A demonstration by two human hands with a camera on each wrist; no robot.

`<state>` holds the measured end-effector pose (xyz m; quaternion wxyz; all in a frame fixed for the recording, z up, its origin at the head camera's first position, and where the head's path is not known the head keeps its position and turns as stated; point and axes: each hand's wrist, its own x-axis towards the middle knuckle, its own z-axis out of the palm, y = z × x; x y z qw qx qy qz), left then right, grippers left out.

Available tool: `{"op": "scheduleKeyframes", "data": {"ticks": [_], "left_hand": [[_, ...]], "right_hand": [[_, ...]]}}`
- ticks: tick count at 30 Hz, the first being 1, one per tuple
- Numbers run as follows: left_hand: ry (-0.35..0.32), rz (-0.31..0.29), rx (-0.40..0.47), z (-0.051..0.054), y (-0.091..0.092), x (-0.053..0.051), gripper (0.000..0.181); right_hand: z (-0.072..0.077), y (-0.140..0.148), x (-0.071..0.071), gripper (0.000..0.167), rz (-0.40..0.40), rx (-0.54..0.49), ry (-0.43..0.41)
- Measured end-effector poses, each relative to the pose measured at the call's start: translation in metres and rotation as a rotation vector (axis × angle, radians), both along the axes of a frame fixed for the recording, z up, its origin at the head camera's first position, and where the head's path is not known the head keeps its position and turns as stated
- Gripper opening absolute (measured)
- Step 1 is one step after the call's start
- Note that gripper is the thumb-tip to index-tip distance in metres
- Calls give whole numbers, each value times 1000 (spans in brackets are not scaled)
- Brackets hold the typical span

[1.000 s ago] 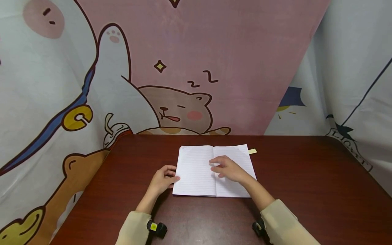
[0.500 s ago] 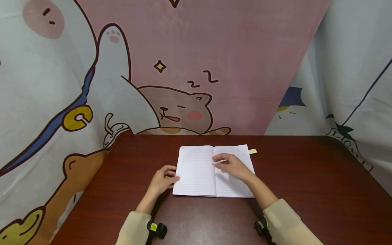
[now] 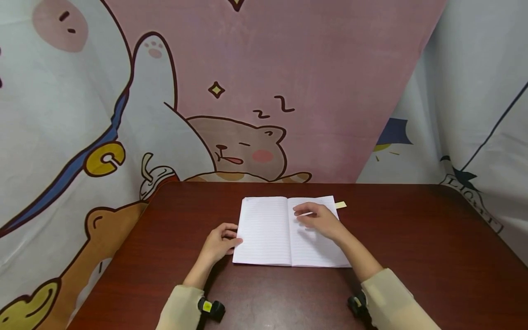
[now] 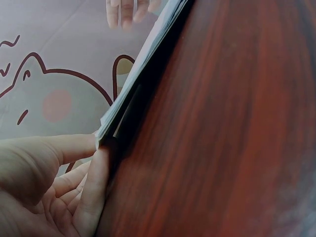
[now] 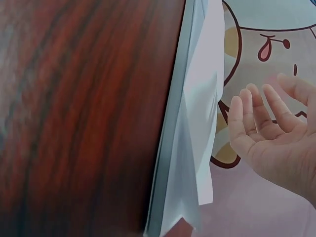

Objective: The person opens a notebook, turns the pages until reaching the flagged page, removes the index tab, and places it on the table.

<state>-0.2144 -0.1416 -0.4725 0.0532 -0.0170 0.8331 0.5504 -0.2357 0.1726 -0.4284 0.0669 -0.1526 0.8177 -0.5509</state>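
An open notebook with lined white pages (image 3: 266, 229) lies on the brown table. At its left edge my left hand (image 3: 217, 243) pinches the pages, thumb on top; the left wrist view shows thumb and finger of that hand (image 4: 54, 177) at the edge of the paper (image 4: 143, 59). My right hand (image 3: 321, 221) hovers over the right page with relaxed, slightly bent fingers and holds nothing. In the right wrist view this hand (image 5: 276, 123) is held apart from the pages (image 5: 202, 98), some of which stand lifted from the cover.
A pale yellow tab (image 3: 341, 205) sticks out past the notebook's upper right edge. Behind the brown table (image 3: 404, 229) hangs a curtain (image 3: 330, 91) with cartoon animals. Black wrist cameras sit below both hands, near the table's front.
My right hand has moved to the right across the right page, away from the centre fold. My left hand has stayed at the left edge.
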Motion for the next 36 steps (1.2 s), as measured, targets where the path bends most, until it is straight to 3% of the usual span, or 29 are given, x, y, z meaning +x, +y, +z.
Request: {"op": "scheduleKeyframes", "data": {"ticks": [11, 36], "left_hand": [[-4, 3, -2, -1, 0, -1, 36], [-12, 2, -11, 2, 0, 1, 34]], "right_hand": [[7, 18, 1, 35, -25, 28, 16], [11, 60, 1, 39, -189, 45, -20]]}}
